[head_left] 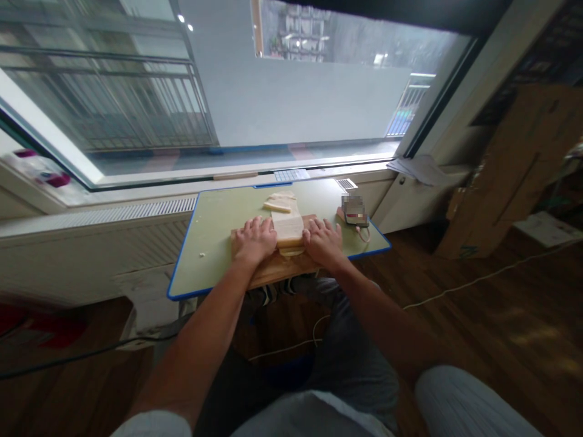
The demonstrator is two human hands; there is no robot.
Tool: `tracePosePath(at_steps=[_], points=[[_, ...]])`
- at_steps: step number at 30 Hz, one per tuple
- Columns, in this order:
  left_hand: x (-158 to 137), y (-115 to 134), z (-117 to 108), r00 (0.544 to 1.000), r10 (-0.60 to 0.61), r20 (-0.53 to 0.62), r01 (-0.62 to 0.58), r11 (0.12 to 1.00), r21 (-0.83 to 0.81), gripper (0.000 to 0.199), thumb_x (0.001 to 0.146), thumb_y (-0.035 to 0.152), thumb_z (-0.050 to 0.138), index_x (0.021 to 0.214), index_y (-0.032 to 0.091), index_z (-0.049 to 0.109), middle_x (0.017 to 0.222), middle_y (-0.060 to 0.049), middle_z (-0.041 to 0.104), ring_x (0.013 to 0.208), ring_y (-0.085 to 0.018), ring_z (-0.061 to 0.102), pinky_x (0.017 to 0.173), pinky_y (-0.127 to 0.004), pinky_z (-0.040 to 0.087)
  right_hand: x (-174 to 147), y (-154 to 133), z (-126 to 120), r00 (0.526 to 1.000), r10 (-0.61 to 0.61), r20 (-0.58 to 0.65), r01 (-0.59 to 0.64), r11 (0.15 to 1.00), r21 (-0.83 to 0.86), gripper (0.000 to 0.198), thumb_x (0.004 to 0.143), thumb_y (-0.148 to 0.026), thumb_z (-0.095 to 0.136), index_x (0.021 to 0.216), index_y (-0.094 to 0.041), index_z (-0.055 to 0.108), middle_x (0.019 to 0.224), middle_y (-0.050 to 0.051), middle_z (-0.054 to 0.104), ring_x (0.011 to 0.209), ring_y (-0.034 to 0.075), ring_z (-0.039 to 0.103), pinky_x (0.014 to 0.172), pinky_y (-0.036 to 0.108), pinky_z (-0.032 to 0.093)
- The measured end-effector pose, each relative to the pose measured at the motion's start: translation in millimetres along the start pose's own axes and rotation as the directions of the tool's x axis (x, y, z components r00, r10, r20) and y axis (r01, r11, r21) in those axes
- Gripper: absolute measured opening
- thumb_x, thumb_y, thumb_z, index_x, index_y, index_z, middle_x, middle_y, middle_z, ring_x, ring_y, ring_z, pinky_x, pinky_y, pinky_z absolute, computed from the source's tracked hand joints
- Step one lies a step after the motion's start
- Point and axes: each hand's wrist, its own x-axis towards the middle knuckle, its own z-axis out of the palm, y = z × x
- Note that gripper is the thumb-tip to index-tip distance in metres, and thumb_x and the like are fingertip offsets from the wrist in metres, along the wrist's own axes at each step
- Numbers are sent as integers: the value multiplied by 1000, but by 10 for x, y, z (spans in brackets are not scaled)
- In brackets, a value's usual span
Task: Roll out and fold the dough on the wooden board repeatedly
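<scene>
A pale sheet of what looks like dough [286, 223] lies on a wooden board [268, 270], and part of it shows on the near side of a light rolling pin [290, 243]. My left hand [257, 238] is closed over the pin's left end. Over the right end, my right hand [323, 238] is curled in the same way, so both ends are hidden under my palms. Just beyond the sheet, a folded pale piece [279, 204] with a thick front edge rests on the table.
The board sits at the near edge of a pale green table [209, 224] with blue edging. A small blurred-out object [355, 209] with a cord loop stands at right. Behind is a window sill with a white radiator [113, 237] below. A thin cable [455, 290] crosses the wooden floor.
</scene>
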Motion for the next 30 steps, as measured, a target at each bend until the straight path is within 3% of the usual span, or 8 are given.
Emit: tracePosePath(at_steps=[4, 9, 14, 22, 27, 30], points=[[360, 6, -42, 995, -45, 88, 51, 997, -59, 57, 103, 40, 33, 156, 31, 55, 172, -11, 45, 155, -36, 43, 121, -63, 41, 402, 24, 5, 991, 18, 136, -21, 999, 25, 62, 109, -46, 33, 163, -20, 52, 173, 10, 44, 159, 36, 38, 127, 61, 31], [663, -11, -26, 996, -84, 41, 87, 992, -86, 54, 102, 38, 37, 150, 26, 59, 161, -15, 55, 145, -35, 52, 117, -60, 47, 783, 30, 22, 980, 56, 190, -76, 992, 101, 75, 105, -54, 38, 170, -17, 39, 177, 13, 37, 161, 37, 33, 129, 60, 28], [774, -31, 2, 994, -111, 24, 113, 989, -95, 52, 102, 37, 35, 144, 24, 63, 155, -16, 59, 141, -35, 55, 115, -56, 49, 972, 18, 41, 972, 89, 219, -120, 984, 134, 75, 105, -56, 38, 167, -14, 42, 175, 17, 39, 158, 38, 38, 128, 60, 30], [649, -22, 21, 988, -96, 124, 105, 992, -74, 61, 100, 43, 33, 155, 27, 55, 168, -16, 49, 150, -38, 48, 119, -65, 42, 714, 14, 27, 983, 74, 170, -91, 991, 95, 75, 105, -54, 37, 166, -11, 45, 170, 20, 46, 152, 39, 44, 125, 59, 32], [352, 36, -85, 981, -76, 177, 90, 993, -73, 65, 102, 45, 29, 162, 31, 49, 178, -11, 37, 160, -38, 38, 126, -68, 31, 369, -5, -39, 993, 52, 106, -57, 997, 43, 70, 108, -52, 34, 163, -12, 49, 169, 20, 48, 153, 38, 44, 124, 62, 33], [107, 54, -111, 986, -53, 157, 60, 997, -41, 66, 103, 46, 27, 163, 29, 49, 178, -11, 38, 160, -36, 38, 127, -66, 31, 138, -15, -60, 997, 42, 70, -44, 999, 27, 68, 110, -50, 32, 163, -11, 50, 171, 17, 46, 157, 37, 39, 127, 62, 28]])
